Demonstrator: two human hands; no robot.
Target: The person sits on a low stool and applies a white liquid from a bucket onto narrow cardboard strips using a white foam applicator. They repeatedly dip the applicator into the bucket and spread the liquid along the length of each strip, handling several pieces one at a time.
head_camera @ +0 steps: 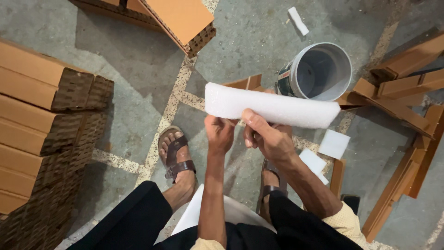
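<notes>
Head view, looking down at a speckled concrete floor [259,41]; a tall stack of honeycomb cardboard panels [44,129] was seen at the left edge, and loose cardboard strips [407,92] were scattered at the right; a white bucket [319,71] lay tipped on its side beyond the hands; a long white foam strip [273,107] was held level at the centre, above sandalled feet; its lower edge was pinched by the closed left hand [219,134] and the right hand [268,136], fingers curled around it; small foam squares [333,143] lay just right.
</notes>
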